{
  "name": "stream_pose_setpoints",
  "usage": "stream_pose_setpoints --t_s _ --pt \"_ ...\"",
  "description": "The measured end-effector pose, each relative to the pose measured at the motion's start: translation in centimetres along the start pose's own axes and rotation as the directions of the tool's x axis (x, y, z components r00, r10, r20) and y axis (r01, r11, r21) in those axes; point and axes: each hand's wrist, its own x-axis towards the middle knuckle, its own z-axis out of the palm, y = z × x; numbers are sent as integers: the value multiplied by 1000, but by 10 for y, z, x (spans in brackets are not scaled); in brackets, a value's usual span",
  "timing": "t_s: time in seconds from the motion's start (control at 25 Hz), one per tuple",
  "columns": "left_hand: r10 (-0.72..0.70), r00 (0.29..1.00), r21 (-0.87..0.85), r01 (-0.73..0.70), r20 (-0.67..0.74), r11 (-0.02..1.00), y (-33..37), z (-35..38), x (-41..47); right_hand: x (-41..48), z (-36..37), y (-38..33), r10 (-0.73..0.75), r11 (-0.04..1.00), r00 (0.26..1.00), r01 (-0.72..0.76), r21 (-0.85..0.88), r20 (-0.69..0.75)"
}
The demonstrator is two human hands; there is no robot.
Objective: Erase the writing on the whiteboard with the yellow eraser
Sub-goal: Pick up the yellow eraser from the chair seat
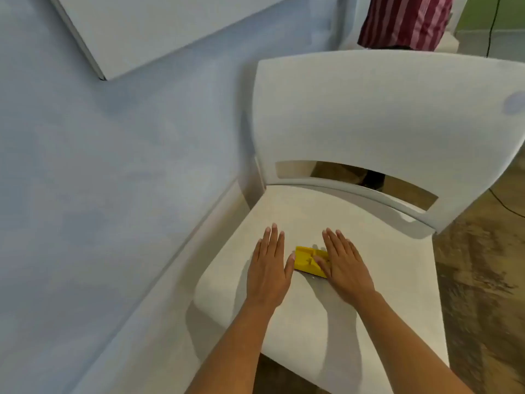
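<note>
A yellow eraser lies on a white chair seat between two flat hands. The left hand rests beside it, fingers extended; the right hand partly covers it, gripping nothing.

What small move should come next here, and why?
Probably close the right hand around the yellow eraser and lift it. The eraser lies flat on the white chair seat between both open hands, ungripped; the left hand rests beside it, and the whiteboard hangs up on the wall.
</note>
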Motion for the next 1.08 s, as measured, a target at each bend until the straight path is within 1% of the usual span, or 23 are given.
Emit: stream_pose_setpoints --t_s 0.04,0.08,0.16,0.2,0.24,0.28,0.32,0.36,0.44,0.52,0.56,0.6,0.64,0.68,0.76,0.8,0.84,0.88,0.92,0.96,1.0,1.04,1.08 --pt "-10 1000 -20 10 0 1000 -2 8 -4 -3 5 3 16 1000 999 -17 22 44" --pt "-28 1000 -38 28 15 999 -3 13 -7 -4 8 6 -1 1000 1000 1 27 23" --pt "-34 999 -6 34 26 999 -8 32 -18 -11 19 9 -1 1000 1000 1 -24 -13" --pt "-31 999 0 31 19 1000 -9 39 -22 -12 25 12 -13 998 998 9 -55 -66" --pt "-34 997 -3 34 62 999 -10 41 -25 -10 25 15 -30 997 997 25 -76 -72" --pt "-40 997 -13 41 64 999 -12 45 -27 -8 27 18 -57 994 993 47 -97 -107" --pt "-46 995 -19 48 90 999 -13 46 -29 -5 23 17 -67 991 992 53 -125 -109" --pt "-49 996 -23 51 77 998 -14 49 -33 -4 25 18 -75 988 990 57 -141 -120" --pt "-61 991 -59 68 116 996 -16 51 -37 0 27 16 -65 990 993 52 -132 -101" --pt "-58 989 -84 70 133 994 -16 51 -38 4 28 11 -18 998 997 14 -57 -80" --pt "-64 987 -75 75 145 994 -16 48 -37 6 27 6 32 999 997 -30 28 -66" --pt "-54 992 -75 63 114 995 -18 47 -37 10 24 0 108 983 994 -102 150 -33" --pt "-56 992 -63 63 115 996 -17 42 -36 13 19 -9 195 934 981 -193 299 25" --pt "-60 993 -60 66 97 996 -19 39 -37 17 13 -21 271 850 960 -276 450 77" --pt "-79 992 -73 87 101 994 -24 26 -36 27 -2 -50 376 619 910 -389 682 177" --pt "-97 990 -80 106 101 991 -27 16 -37 32 -11 -67 406 479 883 -427 767 238" --pt "-89 994 -72 93 59 993 -32 12 -38 37 -23 -85 411 307 854 -458 834 318" --pt "-97 992 -37 100 76 994 -36 5 -39 41 -34 -102 384 117 833 -471 874 398" --pt "-96 994 -26 97 45 995 -43 -6 -41 44 -47 -123 328 -58 832 -454 889 447" --pt "-106 994 39 106 -9 994 -45 -20 -41 46 -61 -143 268 -191 841 -431 882 469" --pt "-91 993 56 95 -69 994 -51 -30 -41 47 -75 -160 208 -290 854 -412 864 477" --pt "-91 987 84 103 -134 991 -56 -47 -45 48 -91 -182 135 -365 873 -397 842 470" --pt "-110 986 101 123 -129 987 -62 -67 -49 49 -107 -204 57 -423 889 -391 818 454"
